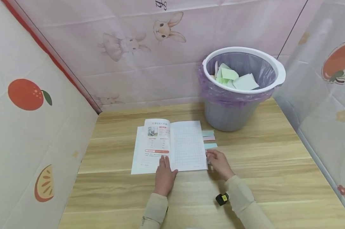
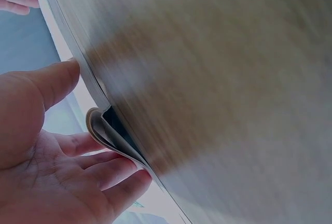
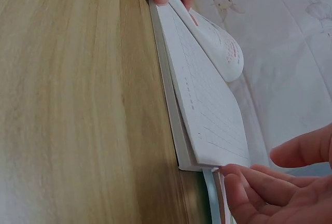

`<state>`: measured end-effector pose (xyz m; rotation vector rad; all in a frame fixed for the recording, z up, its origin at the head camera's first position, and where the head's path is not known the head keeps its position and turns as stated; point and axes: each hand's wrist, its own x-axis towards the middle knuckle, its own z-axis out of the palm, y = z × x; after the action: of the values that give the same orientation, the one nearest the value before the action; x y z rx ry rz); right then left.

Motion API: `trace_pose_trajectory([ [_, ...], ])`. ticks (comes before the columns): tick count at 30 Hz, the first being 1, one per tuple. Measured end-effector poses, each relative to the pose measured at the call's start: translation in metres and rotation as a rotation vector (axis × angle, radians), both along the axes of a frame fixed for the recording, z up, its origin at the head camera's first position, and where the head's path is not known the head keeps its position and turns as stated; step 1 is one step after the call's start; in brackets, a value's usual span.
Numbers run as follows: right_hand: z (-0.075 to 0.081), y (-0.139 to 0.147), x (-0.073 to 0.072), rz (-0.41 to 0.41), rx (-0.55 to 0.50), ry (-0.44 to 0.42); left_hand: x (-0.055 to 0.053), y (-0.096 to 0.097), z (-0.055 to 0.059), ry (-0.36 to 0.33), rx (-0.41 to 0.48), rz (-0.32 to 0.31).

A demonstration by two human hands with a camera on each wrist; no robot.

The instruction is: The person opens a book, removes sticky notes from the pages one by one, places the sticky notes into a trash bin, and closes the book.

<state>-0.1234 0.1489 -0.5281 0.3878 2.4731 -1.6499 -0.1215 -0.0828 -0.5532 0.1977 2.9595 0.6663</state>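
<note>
An open book (image 1: 186,144) lies on the wooden table, with a printed page on the left and a grid page on the right. My left hand (image 1: 165,178) rests on the lower part of the left page near the spine, fingers straight. The left wrist view shows the thumb and fingers of that hand (image 2: 52,151) at the book's lower edge, where pages curl up. Pale blue and pink paper strips (image 1: 210,146) stick out from the right edge. There my right hand (image 1: 219,163) touches the page edge with its fingertips; in the right wrist view its thumb (image 3: 301,149) stands apart from the fingers.
A grey bin (image 1: 229,114) with a white rim and purple bag stands behind the book to the right, holding green and white paper pieces (image 1: 241,81). A small black device (image 1: 222,199) with a yellow label is beside the right sleeve. Printed cloth walls surround the table.
</note>
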Motion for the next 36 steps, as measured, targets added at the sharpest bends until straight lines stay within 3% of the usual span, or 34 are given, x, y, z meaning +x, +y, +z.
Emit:
trace_pose_trajectory([
  [6,0.001,-0.002,0.0,-0.068,-0.029,0.089,0.0,0.0,0.002,-0.015,-0.001,0.003],
  [9,0.002,-0.004,0.001,-0.105,-0.06,0.091,0.0,0.001,0.003,-0.012,-0.008,0.001],
  [13,0.006,-0.011,0.008,-0.152,-0.133,0.073,0.0,0.002,0.003,-0.006,-0.008,-0.005],
  [18,0.008,-0.029,0.021,-0.163,-0.214,0.133,0.001,0.002,0.001,-0.015,0.014,0.002],
  [26,-0.01,-0.067,0.027,-0.018,-0.243,0.169,0.003,-0.005,-0.003,0.036,0.014,-0.009],
  [36,-0.011,-0.097,0.004,0.334,-0.071,0.219,0.01,-0.024,0.004,-0.044,0.039,-0.003],
])
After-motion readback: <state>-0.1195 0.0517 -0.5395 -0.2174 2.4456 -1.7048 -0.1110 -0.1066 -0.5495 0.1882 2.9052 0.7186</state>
